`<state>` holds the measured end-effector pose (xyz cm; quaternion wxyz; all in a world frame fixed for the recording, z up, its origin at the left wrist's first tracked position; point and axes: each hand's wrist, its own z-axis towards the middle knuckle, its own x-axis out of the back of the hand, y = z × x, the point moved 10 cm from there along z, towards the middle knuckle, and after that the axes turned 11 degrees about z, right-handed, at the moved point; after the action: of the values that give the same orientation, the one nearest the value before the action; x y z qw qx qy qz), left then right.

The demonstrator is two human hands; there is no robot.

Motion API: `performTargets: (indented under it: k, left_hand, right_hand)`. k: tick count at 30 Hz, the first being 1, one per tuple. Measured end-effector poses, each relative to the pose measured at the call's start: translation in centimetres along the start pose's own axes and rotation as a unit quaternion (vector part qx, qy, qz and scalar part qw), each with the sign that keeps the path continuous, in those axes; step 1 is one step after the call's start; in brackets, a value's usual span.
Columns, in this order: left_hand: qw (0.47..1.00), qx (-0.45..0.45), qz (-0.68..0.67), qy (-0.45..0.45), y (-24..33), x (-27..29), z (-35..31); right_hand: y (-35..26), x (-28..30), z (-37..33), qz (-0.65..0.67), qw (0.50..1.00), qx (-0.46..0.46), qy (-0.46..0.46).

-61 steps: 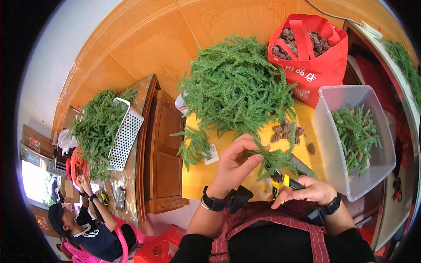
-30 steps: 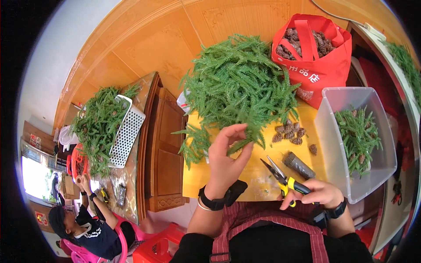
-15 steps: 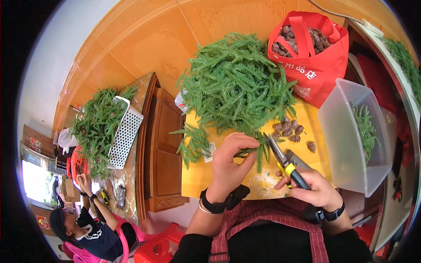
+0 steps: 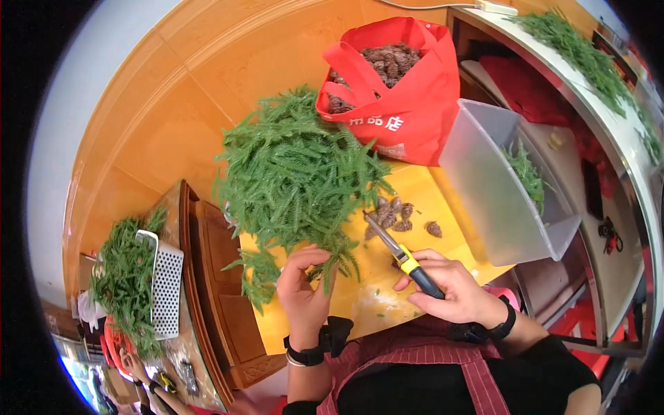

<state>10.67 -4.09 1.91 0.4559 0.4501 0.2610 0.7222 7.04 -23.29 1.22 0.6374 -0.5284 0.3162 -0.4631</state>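
My left hand (image 4: pixel 303 285) is closed on a green artificial pine sprig (image 4: pixel 340 257), at the near edge of a big heap of such sprigs (image 4: pixel 294 169). My right hand (image 4: pixel 453 289) grips snips (image 4: pixel 411 266) with yellow-and-black handles and long metal blades. The blades point up and left, their tips beside several small brown pine cones (image 4: pixel 398 213) on the yellow tabletop (image 4: pixel 366 304). A small dark bit shows by my right fingertips; I cannot make out what it is. A few loose sprigs (image 4: pixel 256 277) lie left of my left hand.
A red bag (image 4: pixel 408 111) full of pine cones stands behind the table. At the right is a clear plastic bin (image 4: pixel 512 194) holding sprigs. More sprigs lie on a white shelf (image 4: pixel 560 59). Left, a white perforated basket (image 4: pixel 167 290) lies among greenery by another person's hands (image 4: pixel 135 366).
My view has swung right, so the table sits further left in it. The snips' tips have drawn away from the sprig in my left hand, which still holds it.
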Motion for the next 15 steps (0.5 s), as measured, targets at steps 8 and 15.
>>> performTargets:
  k: [8, 15]
  left_hand:
    - [0.997, -0.073, 0.031, 0.021, 2.6, 0.2, 0.3]
    - [0.988, -0.112, 0.105, 0.012, 4.2, 0.4, 0.0]
  right_hand:
    - [0.6, -2.3, -1.1, 0.055, 0.991, -0.050, -0.115]
    - [0.5, -3.4, -0.5, 0.105, 0.986, -0.050, -0.123]
